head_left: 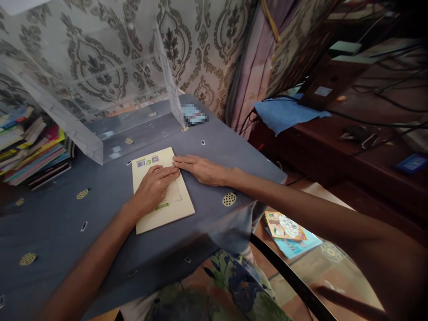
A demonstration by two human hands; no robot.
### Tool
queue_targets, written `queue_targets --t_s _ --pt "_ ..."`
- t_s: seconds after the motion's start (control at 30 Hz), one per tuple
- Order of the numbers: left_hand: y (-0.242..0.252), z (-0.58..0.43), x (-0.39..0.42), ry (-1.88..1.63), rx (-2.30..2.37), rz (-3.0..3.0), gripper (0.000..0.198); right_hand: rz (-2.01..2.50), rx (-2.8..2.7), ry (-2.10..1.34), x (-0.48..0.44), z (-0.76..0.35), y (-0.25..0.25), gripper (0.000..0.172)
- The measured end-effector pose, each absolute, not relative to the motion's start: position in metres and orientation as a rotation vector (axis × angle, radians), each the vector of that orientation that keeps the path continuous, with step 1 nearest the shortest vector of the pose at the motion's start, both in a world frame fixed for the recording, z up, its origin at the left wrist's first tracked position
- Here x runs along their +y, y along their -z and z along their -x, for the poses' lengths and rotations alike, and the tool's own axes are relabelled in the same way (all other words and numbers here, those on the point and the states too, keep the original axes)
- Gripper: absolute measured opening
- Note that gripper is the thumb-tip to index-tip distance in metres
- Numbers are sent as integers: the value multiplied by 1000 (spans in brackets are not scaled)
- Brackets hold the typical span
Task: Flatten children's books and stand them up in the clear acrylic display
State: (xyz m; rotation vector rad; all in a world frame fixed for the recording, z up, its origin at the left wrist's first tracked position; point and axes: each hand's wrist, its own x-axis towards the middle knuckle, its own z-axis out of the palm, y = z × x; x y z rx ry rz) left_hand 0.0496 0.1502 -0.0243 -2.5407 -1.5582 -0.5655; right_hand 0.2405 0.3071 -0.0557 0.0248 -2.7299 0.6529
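Observation:
A cream-coloured book with a barcode, a QR code and a small green label lies closed on the grey tablecloth. Across its cover rests my left hand, fingers stretched out towards the right edge. My right hand reaches in from the right, its extended fingertips touching the book's upper right edge close to the left fingertips. Part of the cover is hidden under my left hand.
Behind the book stands a clear acrylic rack. Stacked books are at the left, and a blurred-out item lies by the rack. Colourful booklets are on the floor. A dark cabinet with cables and a blue cloth is at right.

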Motion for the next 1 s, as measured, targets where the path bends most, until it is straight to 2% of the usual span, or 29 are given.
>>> queue_targets --t_s 0.43,0.67,1.0 --pt "21 -61 136 548 -1562 2577 56 -45 -2743 -553 291 -250 57 66" --pt "18 -69 126 600 -1510 2605 63 -94 -2738 -528 282 -261 57 72" --pt "22 -79 112 667 -1506 2611 52 -29 -2793 -537 266 -271 49 68"
